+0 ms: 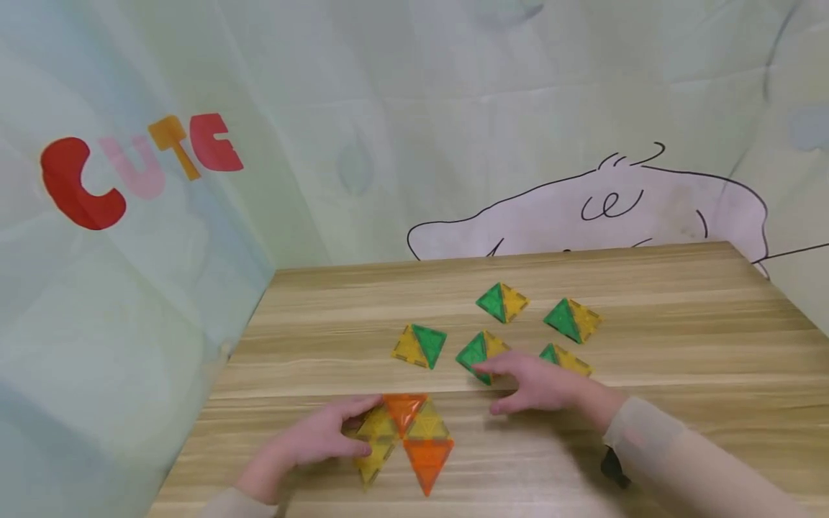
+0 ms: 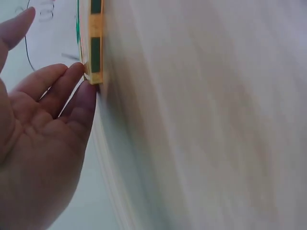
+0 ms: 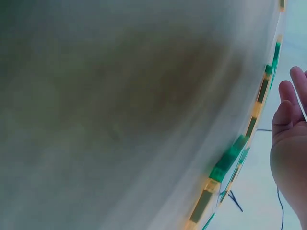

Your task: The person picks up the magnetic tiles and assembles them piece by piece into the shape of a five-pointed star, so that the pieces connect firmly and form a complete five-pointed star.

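Note:
Translucent triangular magnetic tiles lie flat on the table. Near the front, orange tiles (image 1: 429, 462) and yellow tiles (image 1: 429, 424) meet at their points in a partial fan. My left hand (image 1: 324, 434) rests at the fan's left side, thumb and fingers spread along the yellow tiles; in the left wrist view its fingertips touch a yellow tile edge (image 2: 96, 48). My right hand (image 1: 540, 380) hovers over the table with fingers extended, index fingertip by a green and yellow tile pair (image 1: 474, 352) and partly covering it. It grips nothing.
More green and yellow pairs lie farther back: one to the left (image 1: 429, 345), one at the rear (image 1: 497, 302), one to the right (image 1: 570, 319). Another pair (image 1: 573, 361) sits partly behind the right hand. A printed curtain (image 1: 363, 144) hangs behind the wooden table (image 1: 311, 309).

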The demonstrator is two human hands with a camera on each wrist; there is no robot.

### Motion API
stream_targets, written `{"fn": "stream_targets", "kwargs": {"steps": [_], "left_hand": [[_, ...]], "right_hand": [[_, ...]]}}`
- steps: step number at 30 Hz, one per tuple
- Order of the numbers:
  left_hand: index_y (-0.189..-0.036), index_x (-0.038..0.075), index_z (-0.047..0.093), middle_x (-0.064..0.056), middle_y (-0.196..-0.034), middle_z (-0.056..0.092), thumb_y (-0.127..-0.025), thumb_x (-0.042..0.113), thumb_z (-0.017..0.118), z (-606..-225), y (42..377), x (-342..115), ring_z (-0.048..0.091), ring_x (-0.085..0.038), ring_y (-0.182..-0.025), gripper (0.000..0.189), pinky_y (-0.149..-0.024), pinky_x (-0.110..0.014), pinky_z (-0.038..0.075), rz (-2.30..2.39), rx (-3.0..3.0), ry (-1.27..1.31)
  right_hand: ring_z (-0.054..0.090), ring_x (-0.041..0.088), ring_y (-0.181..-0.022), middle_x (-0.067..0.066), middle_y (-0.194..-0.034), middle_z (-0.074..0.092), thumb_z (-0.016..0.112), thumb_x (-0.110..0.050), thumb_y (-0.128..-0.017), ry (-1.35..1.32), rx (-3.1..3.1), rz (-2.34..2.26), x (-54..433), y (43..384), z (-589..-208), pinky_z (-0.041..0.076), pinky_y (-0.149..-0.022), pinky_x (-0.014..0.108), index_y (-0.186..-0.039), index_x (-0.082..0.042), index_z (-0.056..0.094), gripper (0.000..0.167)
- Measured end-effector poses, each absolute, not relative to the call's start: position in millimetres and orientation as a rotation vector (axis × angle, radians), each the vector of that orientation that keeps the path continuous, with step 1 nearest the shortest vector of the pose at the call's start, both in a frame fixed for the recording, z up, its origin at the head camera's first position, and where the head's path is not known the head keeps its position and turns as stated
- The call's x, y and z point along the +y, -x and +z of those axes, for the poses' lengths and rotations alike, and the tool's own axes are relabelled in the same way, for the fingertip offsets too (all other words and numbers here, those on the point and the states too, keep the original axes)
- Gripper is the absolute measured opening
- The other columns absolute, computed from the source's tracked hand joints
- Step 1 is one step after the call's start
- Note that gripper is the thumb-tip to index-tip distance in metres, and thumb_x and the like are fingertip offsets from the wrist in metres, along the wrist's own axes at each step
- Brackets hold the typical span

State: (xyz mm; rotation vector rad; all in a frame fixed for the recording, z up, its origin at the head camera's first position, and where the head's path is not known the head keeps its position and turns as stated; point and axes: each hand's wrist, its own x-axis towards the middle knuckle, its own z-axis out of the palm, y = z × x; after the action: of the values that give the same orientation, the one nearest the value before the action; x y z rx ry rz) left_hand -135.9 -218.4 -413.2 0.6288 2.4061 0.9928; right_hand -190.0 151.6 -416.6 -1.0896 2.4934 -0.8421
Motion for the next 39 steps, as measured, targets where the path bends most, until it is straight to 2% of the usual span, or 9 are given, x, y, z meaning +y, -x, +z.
{"fn": "stream_targets", "kwargs": {"steps": [8, 14, 18, 28, 33, 39], "left_hand": [[-0.143, 0.007, 0.038, -0.01, -0.145, 0.038, -0.08, 0.028, 0.072, -414, 142, -186, 0.045, -0.023, -0.123, 0.075, -0.095, -0.027, 0.041, 0.999, 2.313, -0.697], [-0.143, 0.006, 0.038, -0.008, -0.145, 0.039, -0.08, 0.028, 0.072, -414, 145, -165, 0.048, -0.018, -0.12, 0.075, -0.095, -0.027, 0.041, 0.991, 2.282, -0.743], [-0.143, 0.005, 0.038, -0.008, -0.146, 0.038, -0.081, 0.025, 0.071, -416, 145, -156, 0.046, -0.017, -0.122, 0.074, -0.095, -0.026, 0.041, 1.034, 2.247, -0.752], [-0.145, 0.009, 0.034, -0.008, -0.147, 0.034, -0.08, 0.028, 0.072, -418, 147, -143, 0.044, -0.017, -0.124, 0.077, -0.098, -0.026, 0.038, 1.031, 2.223, -0.759], [-0.146, 0.012, 0.034, -0.004, -0.147, 0.035, -0.074, 0.032, 0.076, -417, 147, -150, 0.035, -0.021, -0.13, 0.085, -0.104, -0.037, 0.032, 0.882, 2.343, -0.826], [-0.145, 0.019, 0.037, 0.003, -0.143, 0.04, -0.068, 0.034, 0.078, -417, 146, -158, 0.036, -0.02, -0.12, 0.088, -0.099, -0.043, 0.035, 0.665, 2.509, -0.886]], "right_hand": [[0.042, 0.025, -0.126, 0.004, -0.138, 0.047, 0.069, -0.044, -0.081, 1.067, 2.453, -0.762, 153, 173, -417, 0.034, -0.102, 0.047, -0.138, -0.015, 0.048, 0.066], [0.04, 0.023, -0.127, 0.005, -0.139, 0.045, 0.07, -0.046, -0.08, 1.068, 2.429, -0.772, 156, 162, -420, 0.033, -0.103, 0.045, -0.14, -0.011, 0.045, 0.074], [0.04, 0.02, -0.126, 0.004, -0.139, 0.043, 0.069, -0.052, -0.078, 1.056, 2.443, -0.747, 160, 156, -424, 0.035, -0.102, 0.041, -0.141, -0.008, 0.042, 0.082], [0.037, 0.025, -0.127, 0.007, -0.142, 0.038, 0.068, -0.059, -0.074, 1.095, 2.488, -0.662, 170, 145, -429, 0.035, -0.101, 0.043, -0.144, -0.007, 0.035, 0.093], [0.037, 0.025, -0.126, 0.008, -0.142, 0.037, 0.068, -0.056, -0.076, 1.101, 2.513, -0.65, 169, 142, -427, 0.035, -0.101, 0.042, -0.145, -0.005, 0.033, 0.092], [0.042, 0.017, -0.116, 0.003, -0.13, 0.042, 0.069, -0.054, -0.076, 1.085, 2.6, -0.644, 174, 140, -435, 0.041, -0.096, 0.038, -0.138, -0.007, 0.043, 0.082]]}}
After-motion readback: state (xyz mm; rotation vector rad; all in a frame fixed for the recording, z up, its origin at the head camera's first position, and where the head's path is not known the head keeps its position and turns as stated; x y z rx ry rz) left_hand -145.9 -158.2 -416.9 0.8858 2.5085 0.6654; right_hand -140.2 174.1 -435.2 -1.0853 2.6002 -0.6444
